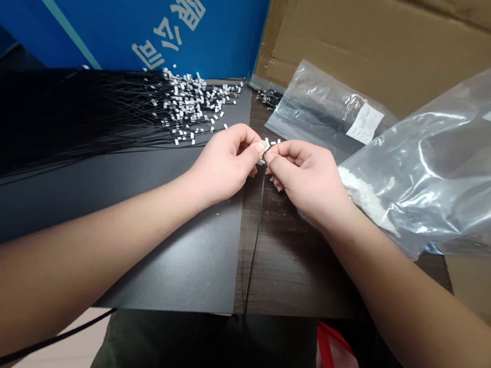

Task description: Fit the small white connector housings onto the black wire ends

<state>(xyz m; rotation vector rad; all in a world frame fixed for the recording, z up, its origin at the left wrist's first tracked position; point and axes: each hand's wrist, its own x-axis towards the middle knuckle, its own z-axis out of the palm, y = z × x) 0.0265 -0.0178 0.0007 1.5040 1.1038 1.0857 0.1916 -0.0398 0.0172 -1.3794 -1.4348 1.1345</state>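
My left hand (229, 161) and my right hand (304, 170) meet fingertip to fingertip above the dark wood table. Both are closed in a pinch. From the right fingertips a thin black cable (256, 232) hangs down over the table edge towards my lap. What the left thumb and finger hold is too small and covered to make out. Small white pieces (278, 142) show just behind and below the fingertips. To the left lies a big bundle of black cables (103, 106), with white tags or connectors (188, 103) at their ends.
A dark grey board (183, 259) covers the table's left part. Behind stand a blue panel (114, 9) with white characters and a brown cardboard box (377, 39). Clear plastic bags (321, 104) lie at right, the larger bag (451, 166) holding white bits. Small dark parts (269, 97) sit near the box.
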